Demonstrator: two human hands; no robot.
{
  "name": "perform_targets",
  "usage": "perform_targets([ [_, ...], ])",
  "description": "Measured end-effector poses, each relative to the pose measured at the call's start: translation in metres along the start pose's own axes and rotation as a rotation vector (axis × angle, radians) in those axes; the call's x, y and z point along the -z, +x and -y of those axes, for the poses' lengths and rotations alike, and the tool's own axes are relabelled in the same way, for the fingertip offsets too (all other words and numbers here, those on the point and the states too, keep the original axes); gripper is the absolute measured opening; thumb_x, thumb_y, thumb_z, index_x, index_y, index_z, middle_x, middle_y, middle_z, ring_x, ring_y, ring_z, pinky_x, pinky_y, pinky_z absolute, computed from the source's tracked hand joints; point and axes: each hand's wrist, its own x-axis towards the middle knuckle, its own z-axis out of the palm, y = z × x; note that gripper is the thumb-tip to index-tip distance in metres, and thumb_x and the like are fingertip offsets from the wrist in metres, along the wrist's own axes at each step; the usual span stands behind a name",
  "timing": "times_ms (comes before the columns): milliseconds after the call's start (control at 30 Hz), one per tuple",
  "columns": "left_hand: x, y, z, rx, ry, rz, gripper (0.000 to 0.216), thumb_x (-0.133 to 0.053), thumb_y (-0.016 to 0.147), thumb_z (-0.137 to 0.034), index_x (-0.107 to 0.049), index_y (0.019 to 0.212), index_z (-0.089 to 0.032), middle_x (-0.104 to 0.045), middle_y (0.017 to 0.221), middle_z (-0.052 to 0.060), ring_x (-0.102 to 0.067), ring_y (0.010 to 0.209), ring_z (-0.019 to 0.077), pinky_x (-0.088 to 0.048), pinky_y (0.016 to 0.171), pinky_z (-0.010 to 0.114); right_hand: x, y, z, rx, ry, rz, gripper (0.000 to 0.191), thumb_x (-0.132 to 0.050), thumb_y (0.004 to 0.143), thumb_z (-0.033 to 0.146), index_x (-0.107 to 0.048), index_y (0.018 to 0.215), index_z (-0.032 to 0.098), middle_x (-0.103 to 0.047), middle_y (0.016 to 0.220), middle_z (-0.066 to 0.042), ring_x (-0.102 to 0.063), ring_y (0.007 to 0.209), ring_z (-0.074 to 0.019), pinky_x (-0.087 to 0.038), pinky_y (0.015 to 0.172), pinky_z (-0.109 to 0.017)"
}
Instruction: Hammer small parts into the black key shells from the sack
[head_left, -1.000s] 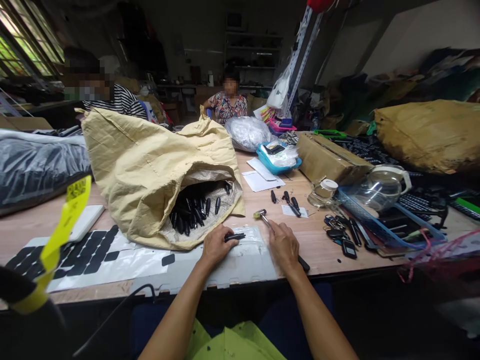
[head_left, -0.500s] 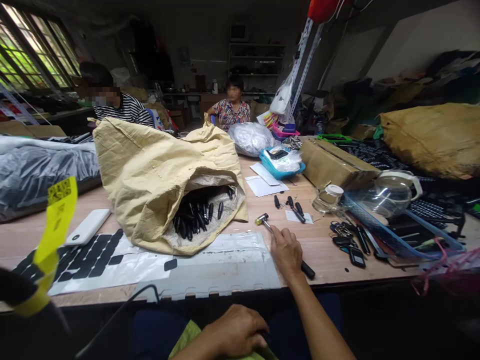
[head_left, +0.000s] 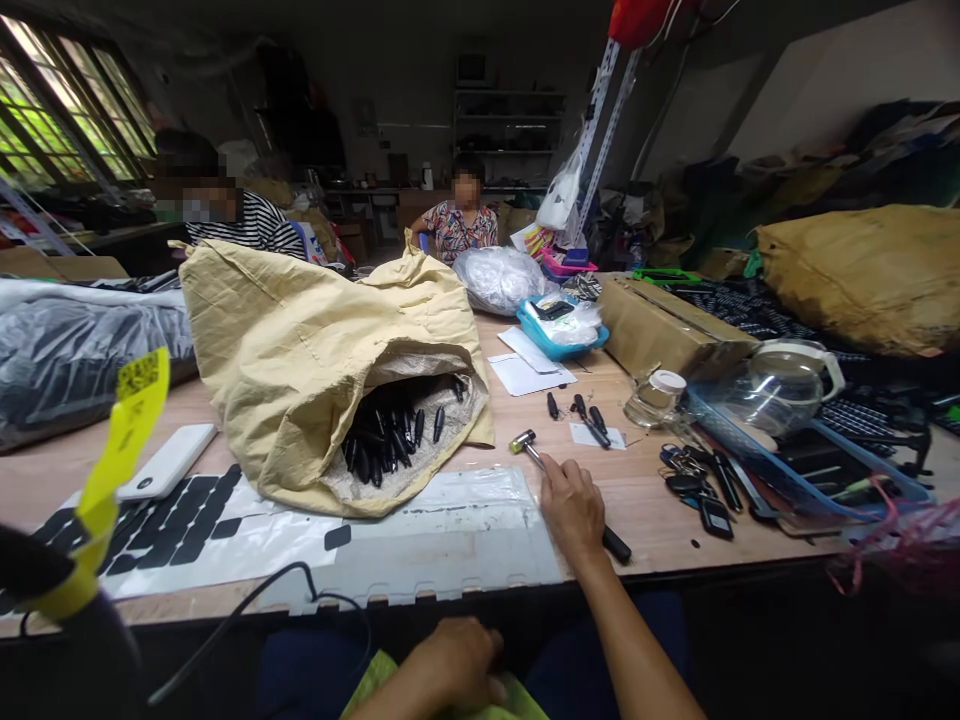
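The person's right hand is wrapped around a small hammer with a metal shaft and a black grip, held low over the pale wood-toned counter. The hammer's head, with a yellowish end, points forward and left, past the far right corner of a greyish translucent plastic mat; the end of the black grip sticks out behind the wrist.

The left hand is below the near edge of the counter, over the yellow-green garment on the person's lap. Its fingers look curled, but whether they enclose anything cannot be told.

A large pale-yellow cloth sack lies beyond the mat and overlaps its far left part, its mouth turned toward the person. Inside the mouth is a heap of slender black tapered pieces. More black pieces lie loose on the counter beyond the hammer, one of them across a small white card.

To the left, rows of black rounded patches cover part of a white sheet, with a white flat device beside them. To the right are a clear jar with a white lid, a bunch of keys and a blue plastic basket.
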Motion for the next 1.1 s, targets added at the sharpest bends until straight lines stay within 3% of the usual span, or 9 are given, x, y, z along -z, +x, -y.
perform_targets([
  [100,0.043,-0.011,-0.024,-0.254,-0.11,0.134,0.05,-0.066,0.078,-0.057,-0.071,0.12,-0.03,-0.078,0.095,0.004,-0.071,0.085,0.0262,-0.053,0.076,0.033,0.001,-0.001,0.0,-0.005,-0.012,0.0,0.034,-0.053,0.089,0.016,-0.069,0.116,0.027,-0.055,0.08,-0.005,-0.047,0.077,-0.0181,-0.03,0.064,-0.029],
  [167,0.085,-0.007,-0.031,-0.282,-0.257,-0.097,0.044,-0.065,0.081,-0.054,-0.072,0.115,-0.028,-0.076,0.091,0.001,-0.069,0.079,0.0204,-0.051,0.07,0.027,0.001,-0.001,0.001,-0.002,-0.015,-0.002,0.034,-0.053,0.089,0.016,-0.069,0.116,0.027,-0.055,0.081,-0.004,-0.048,0.077,-0.018,-0.03,0.064,-0.029],
  [300,0.162,0.023,-0.017,0.168,-0.155,-0.908,0.029,-0.053,0.091,-0.031,-0.071,0.111,-0.019,-0.072,0.104,0.011,-0.067,0.092,0.0236,-0.05,0.079,0.031,0.0,0.0,0.001,0.006,-0.007,-0.011,0.033,-0.054,0.089,0.015,-0.069,0.115,0.027,-0.056,0.081,-0.004,-0.048,0.078,-0.0178,-0.03,0.064,-0.029],
  [367,0.184,0.039,-0.004,0.368,-0.035,-1.064,0.028,-0.051,0.091,-0.027,-0.07,0.108,-0.015,-0.068,0.11,0.017,-0.066,0.097,0.0284,-0.05,0.082,0.036,-0.002,0.0,0.001,0.006,-0.006,-0.016,0.032,-0.055,0.088,0.016,-0.069,0.115,0.027,-0.057,0.081,-0.004,-0.049,0.078,-0.0178,-0.031,0.064,-0.029],
  [433,0.195,0.05,0.005,0.479,0.031,-1.07,0.027,-0.051,0.09,-0.027,-0.07,0.102,-0.013,-0.067,0.111,0.02,-0.067,0.096,0.031,-0.049,0.081,0.038,-0.002,0.001,0.001,0.007,-0.006,-0.017,0.032,-0.054,0.088,0.016,-0.068,0.115,0.027,-0.057,0.082,-0.004,-0.049,0.079,-0.018,-0.031,0.064,-0.029],
  [667,0.19,0.053,0.01,0.538,0.106,-0.99,0.021,-0.052,0.089,-0.024,-0.07,0.095,-0.016,-0.066,0.111,0.016,-0.068,0.094,0.0278,-0.048,0.074,0.033,-0.001,0.001,0.004,0.001,-0.012,-0.021,0.032,-0.052,0.089,0.016,-0.069,0.115,0.026,-0.057,0.082,-0.005,-0.05,0.079,-0.0183,-0.032,0.064,-0.03],
  [800,0.173,0.033,0.009,0.297,0.034,-1.036,0.014,-0.06,0.085,-0.028,-0.069,0.095,-0.022,-0.07,0.101,0.006,-0.066,0.091,0.0221,-0.047,0.074,0.028,0.0,0.001,0.004,0.006,-0.006,-0.011,0.032,-0.053,0.089,0.016,-0.069,0.115,0.027,-0.056,0.082,-0.005,-0.05,0.08,-0.0184,-0.032,0.065,-0.029],
  [900,0.15,0.019,0.01,0.082,-0.07,-0.91,0.01,-0.065,0.081,-0.024,-0.069,0.09,-0.024,-0.07,0.087,0.001,-0.064,0.083,0.0184,-0.047,0.076,0.027,0.001,0.001,0.004,0.011,-0.018,-0.018,0.032,-0.052,0.089,0.016,-0.069,0.114,0.027,-0.057,0.082,-0.004,-0.05,0.08,-0.0184,-0.032,0.065,-0.029],
  [1100,0.118,0.018,0.015,0.007,-0.089,-0.775,0.011,-0.067,0.075,-0.022,-0.071,0.086,-0.022,-0.067,0.09,0.003,-0.061,0.087,0.0206,-0.046,0.078,0.03,0.002,0.001,0.004,0.003,-0.024,-0.023,0.031,-0.052,0.09,0.016,-0.069,0.113,0.026,-0.056,0.081,-0.005,-0.049,0.078,-0.0183,-0.031,0.065,-0.029],
])
